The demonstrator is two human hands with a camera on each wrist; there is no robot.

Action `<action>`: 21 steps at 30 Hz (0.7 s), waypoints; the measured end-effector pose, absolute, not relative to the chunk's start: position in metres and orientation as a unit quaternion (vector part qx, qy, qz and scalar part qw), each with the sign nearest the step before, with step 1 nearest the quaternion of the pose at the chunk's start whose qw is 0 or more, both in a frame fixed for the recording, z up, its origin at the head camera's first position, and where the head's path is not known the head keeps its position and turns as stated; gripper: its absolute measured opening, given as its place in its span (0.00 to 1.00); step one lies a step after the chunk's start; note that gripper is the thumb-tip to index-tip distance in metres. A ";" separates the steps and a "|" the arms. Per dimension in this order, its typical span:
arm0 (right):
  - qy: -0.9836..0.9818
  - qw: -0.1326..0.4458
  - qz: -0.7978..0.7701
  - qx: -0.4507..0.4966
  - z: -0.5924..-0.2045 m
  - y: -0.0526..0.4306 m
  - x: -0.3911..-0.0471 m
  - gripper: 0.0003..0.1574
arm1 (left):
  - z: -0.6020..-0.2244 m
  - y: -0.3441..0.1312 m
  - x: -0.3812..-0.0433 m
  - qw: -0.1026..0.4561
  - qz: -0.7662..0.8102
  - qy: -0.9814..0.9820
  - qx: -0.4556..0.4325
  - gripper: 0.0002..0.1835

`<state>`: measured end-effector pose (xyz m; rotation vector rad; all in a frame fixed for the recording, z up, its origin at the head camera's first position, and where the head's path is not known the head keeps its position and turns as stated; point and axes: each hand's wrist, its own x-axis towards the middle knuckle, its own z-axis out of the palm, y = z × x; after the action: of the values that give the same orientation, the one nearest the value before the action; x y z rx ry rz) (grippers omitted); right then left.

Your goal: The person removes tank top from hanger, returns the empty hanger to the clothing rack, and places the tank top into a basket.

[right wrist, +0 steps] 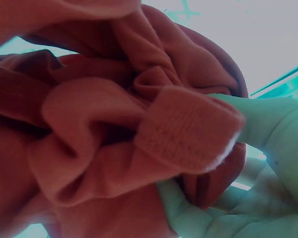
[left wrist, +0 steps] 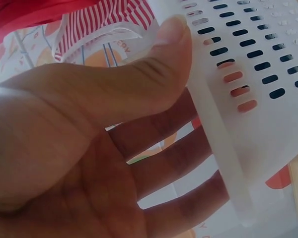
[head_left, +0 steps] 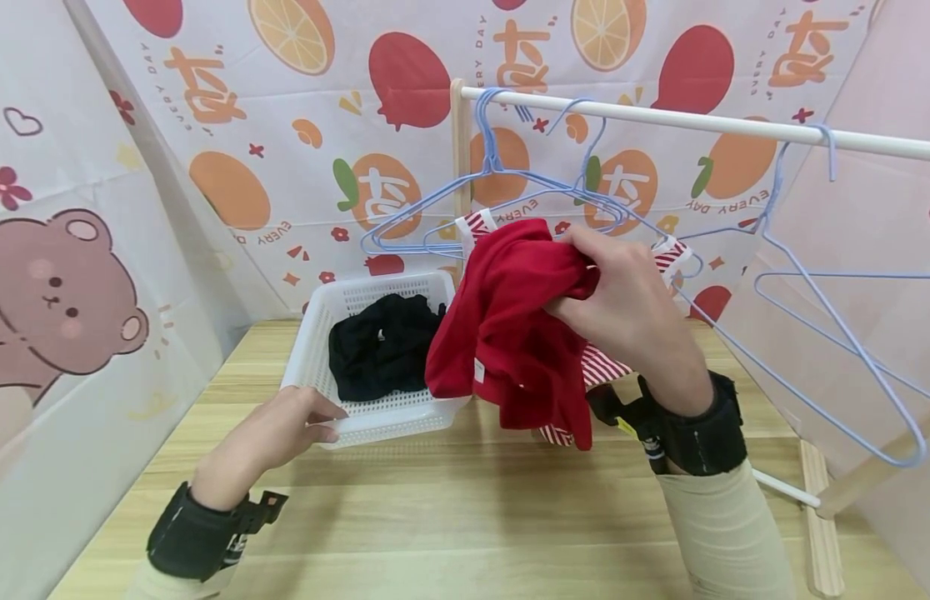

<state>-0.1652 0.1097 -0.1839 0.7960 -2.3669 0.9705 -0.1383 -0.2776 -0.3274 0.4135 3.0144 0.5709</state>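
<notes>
My right hand grips a bunched red garment with a ribbed cuff, holding it up above the table right of the basket. In the head view my left hand pinches the near rim of a white perforated basket; the left wrist view shows the thumb on one side of that rim and the fingers on the other. A crumpled black garment lies inside the basket. Behind the red garment, a red-and-white striped garment is partly hidden, its upper parts showing near the blue hangers.
A rack with a white rail and wooden post carries several blue hangers. One hanger juts toward the near right. The rack's wooden foot rests on the wooden table. Printed cloth walls surround the table.
</notes>
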 end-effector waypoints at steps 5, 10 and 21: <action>-0.852 0.231 0.371 0.289 -0.180 0.106 -0.173 0.21 | -0.327 -0.278 -0.141 0.028 0.188 0.973 0.133 0.12; -0.844 0.245 0.372 0.297 -0.176 0.099 -0.179 0.18 | -0.328 -0.279 -0.141 0.024 0.189 0.972 0.138 0.12; -0.827 0.261 0.387 0.313 -0.160 0.077 -0.190 0.17 | -0.327 -0.278 -0.142 0.025 0.193 0.972 0.135 0.13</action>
<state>-0.1902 0.0771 -0.1604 0.8487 -2.2405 1.0468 -0.1418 -0.2783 -0.3275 0.4166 3.0046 0.5962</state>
